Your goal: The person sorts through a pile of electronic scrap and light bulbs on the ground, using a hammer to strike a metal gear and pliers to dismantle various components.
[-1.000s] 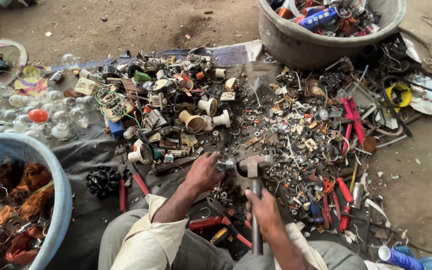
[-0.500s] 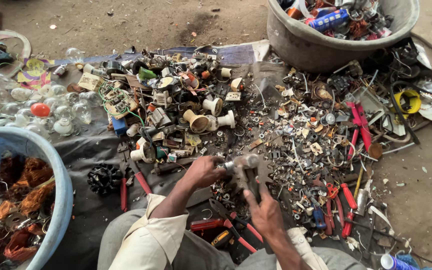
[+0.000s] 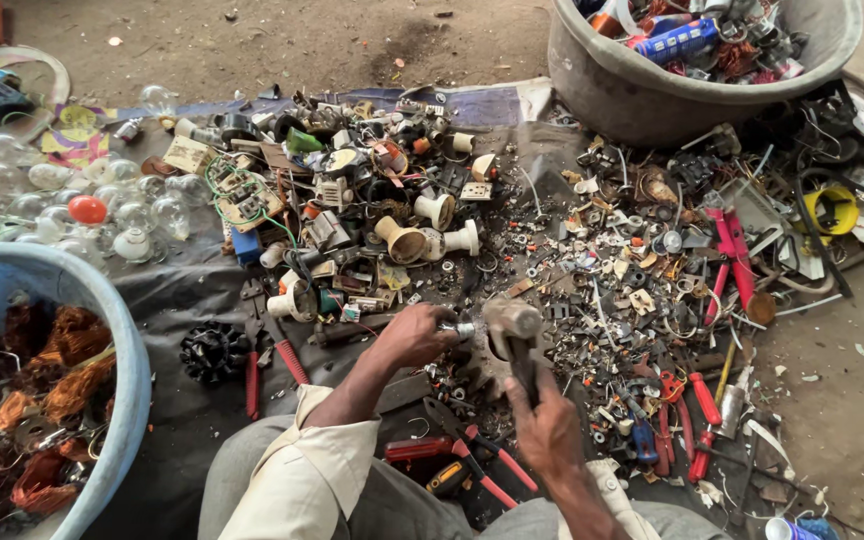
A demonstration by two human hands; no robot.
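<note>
Head view, looking down onto a dark sheet [image 3: 182, 290] strewn with scrap. Left hand [image 3: 414, 335] clenched around a small metal part [image 3: 459, 328], pinning it on the sheet at the heart of the litter. Right hand [image 3: 544, 428] gripping the handle of a hammer [image 3: 512, 322], head poised just beside the pinned part, slightly blurred. Red-handled pliers [image 3: 480, 465] lying near the knees; loose bulbs [image 3: 122, 215] well apart at far left; blue tub [image 3: 72, 300] of copper wire at lower left; grey tub [image 3: 652, 85] of scrap at upper right.

Probably best done so: keep the left fingers clear of the striking face, holding the part by its far end only; strike short and square rather than hard, wrist loose; set the part flat on firm ground so nothing skips into the pile.
</note>
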